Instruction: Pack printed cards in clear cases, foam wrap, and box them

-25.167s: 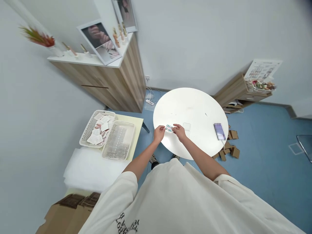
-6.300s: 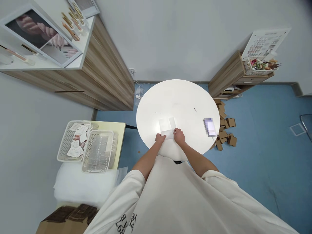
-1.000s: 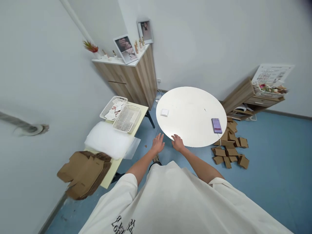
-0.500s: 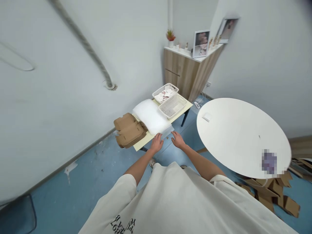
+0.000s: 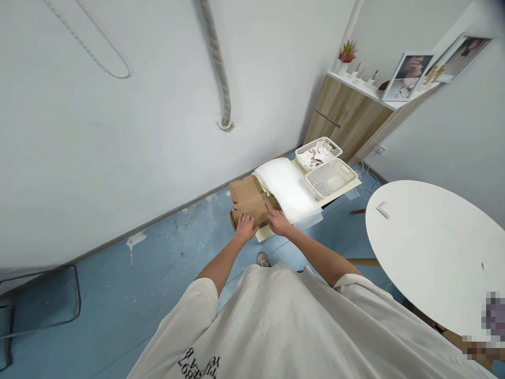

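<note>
A stack of flat brown cardboard boxes lies at the near left end of a small pale-yellow table. Fingers spread, my left hand rests on the near edge of the top box. My right hand touches the same stack at its right corner, fingers stretched out over the cardboard. Whether the fingertips reach under an edge is hidden. Right beside the boxes is a thick pile of white foam sheets.
Behind the foam stand two white plastic baskets, one basket with printed cards and another basket. A round white table is at right, a wooden cabinet in the corner, a dark-framed chair at lower left.
My view has turned left. Both hands have moved from the air in front of the foam sheets to the cardboard stack and now touch it.
</note>
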Demonstrator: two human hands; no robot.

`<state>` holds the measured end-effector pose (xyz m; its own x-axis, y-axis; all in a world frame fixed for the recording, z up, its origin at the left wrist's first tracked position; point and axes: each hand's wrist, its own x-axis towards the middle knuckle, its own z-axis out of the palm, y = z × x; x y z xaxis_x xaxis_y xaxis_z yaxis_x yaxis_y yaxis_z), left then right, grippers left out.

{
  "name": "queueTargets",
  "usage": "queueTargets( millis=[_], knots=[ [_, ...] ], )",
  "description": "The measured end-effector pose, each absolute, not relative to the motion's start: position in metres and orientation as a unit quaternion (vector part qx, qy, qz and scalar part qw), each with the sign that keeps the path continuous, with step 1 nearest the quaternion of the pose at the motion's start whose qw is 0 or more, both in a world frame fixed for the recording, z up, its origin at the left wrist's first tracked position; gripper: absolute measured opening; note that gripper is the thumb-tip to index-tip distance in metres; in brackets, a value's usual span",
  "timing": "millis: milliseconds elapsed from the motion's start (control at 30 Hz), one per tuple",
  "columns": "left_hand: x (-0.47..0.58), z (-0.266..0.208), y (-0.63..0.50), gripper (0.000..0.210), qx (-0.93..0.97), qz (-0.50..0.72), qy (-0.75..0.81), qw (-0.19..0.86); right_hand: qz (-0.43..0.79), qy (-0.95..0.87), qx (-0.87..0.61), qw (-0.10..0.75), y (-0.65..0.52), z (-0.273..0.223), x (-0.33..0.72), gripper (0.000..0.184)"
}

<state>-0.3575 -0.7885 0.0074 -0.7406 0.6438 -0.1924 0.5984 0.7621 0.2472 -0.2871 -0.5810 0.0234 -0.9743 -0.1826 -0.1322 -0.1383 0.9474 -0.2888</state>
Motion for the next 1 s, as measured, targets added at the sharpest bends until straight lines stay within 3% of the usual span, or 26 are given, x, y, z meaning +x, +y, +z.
queueTargets(
  millis=[367, 700, 1000],
  knots=[
    [-0.382, -0.008, -0.821, 0.039, 0.297, 0.138, 0.928, 0.175, -0.085, 0.981, -0.039, 0.169, -0.569, 0.009, -0.334, 0.055],
    [-0.389, -0.01, -0.818, 0.039, 0.248, 0.175, 0.931, 0.204, -0.097, 0.979, -0.02, 0.176, -0.569, 0.006, -0.339, 0.049],
    [-0.375, -0.002, -0.812, 0.027, 0.305, 0.101, 0.937, 0.139, -0.072, 0.987, -0.013, 0.143, -0.575, 0.002, -0.338, 0.043]
  ],
)
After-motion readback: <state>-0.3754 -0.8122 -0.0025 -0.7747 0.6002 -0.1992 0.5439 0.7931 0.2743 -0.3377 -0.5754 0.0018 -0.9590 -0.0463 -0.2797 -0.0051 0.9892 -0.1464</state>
